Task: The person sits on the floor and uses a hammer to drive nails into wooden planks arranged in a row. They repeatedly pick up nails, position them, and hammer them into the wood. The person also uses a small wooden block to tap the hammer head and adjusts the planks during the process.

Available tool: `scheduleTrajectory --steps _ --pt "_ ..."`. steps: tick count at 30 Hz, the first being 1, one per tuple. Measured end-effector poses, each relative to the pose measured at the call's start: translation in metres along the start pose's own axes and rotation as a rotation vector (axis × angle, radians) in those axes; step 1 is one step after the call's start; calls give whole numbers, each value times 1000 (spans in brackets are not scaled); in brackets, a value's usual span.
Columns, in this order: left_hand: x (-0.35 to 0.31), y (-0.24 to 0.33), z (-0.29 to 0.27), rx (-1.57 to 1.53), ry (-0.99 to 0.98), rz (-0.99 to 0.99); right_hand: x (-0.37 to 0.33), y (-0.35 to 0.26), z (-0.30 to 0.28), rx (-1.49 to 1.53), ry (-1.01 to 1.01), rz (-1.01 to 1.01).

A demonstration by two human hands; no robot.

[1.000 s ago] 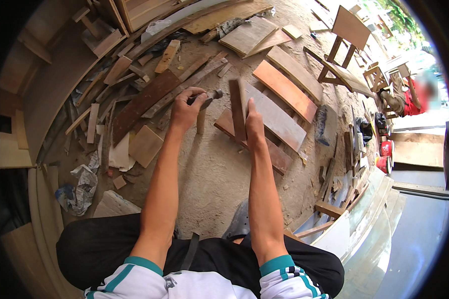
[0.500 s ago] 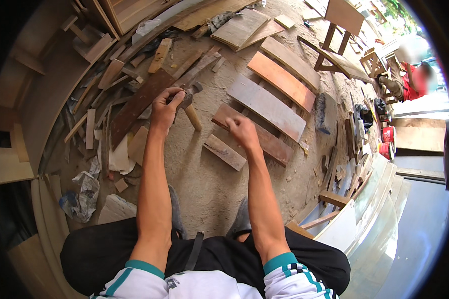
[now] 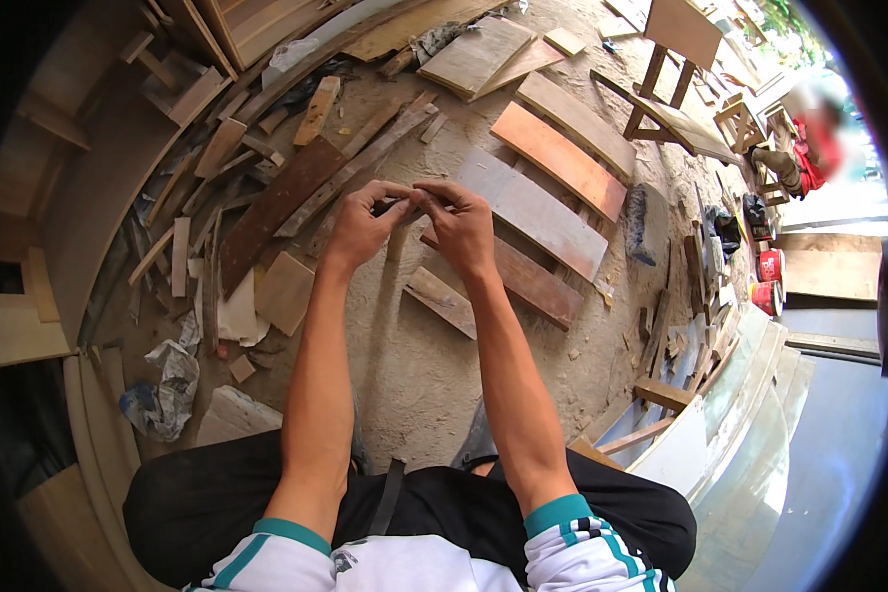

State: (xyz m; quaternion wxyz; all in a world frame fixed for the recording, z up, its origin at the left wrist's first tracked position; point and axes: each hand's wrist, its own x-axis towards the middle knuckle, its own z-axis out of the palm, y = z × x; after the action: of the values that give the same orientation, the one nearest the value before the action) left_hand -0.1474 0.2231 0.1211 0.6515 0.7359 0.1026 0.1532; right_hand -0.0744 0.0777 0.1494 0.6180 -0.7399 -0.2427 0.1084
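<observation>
My left hand (image 3: 367,225) and my right hand (image 3: 461,229) meet in front of me, both closed, thumbs and fingertips pinched together. A hammer hangs from my left fingers; its wooden handle (image 3: 395,247) shows below them, while its head is mostly hidden. Whatever the right fingertips pinch is too small to make out. Below and right of the hands lies a reddish-brown board (image 3: 528,281), lined up with a greyish-white board (image 3: 533,212), an orange board (image 3: 559,158) and a tan board (image 3: 577,120) over crosspieces. A short wood block (image 3: 438,299) lies nearer me.
Scrap wood and a dark brown plank (image 3: 281,212) are heaped at left, with a crumpled plastic sheet (image 3: 171,385) nearer. A concrete block (image 3: 646,225) stands right of the boards. Farther right are red cans (image 3: 768,266), glass sheets (image 3: 750,414) and a seated person (image 3: 809,158). A wooden chair (image 3: 666,109) stands beyond.
My right hand has moved up and left from over the brown board to meet the left hand. The left hand has shifted slightly right, with the hammer now mostly covered by fingers.
</observation>
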Motion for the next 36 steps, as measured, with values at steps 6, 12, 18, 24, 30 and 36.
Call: scheduleTrajectory --steps 6,12,18,24,30,36 --pt "-1 10 2 -168 37 -134 -1 -3 -11 38 66 161" --pt "0 12 6 -177 51 -138 -6 -2 -8 60 98 151" --pt "0 9 5 -165 45 -119 -7 2 -5 92 136 156" --pt "-4 13 3 -140 64 -174 -9 3 -4 132 172 187" --pt "-4 4 -6 -144 115 -123 -9 4 7 163 134 167" --pt "-6 7 -9 -190 128 -179 -10 3 12 93 129 29"
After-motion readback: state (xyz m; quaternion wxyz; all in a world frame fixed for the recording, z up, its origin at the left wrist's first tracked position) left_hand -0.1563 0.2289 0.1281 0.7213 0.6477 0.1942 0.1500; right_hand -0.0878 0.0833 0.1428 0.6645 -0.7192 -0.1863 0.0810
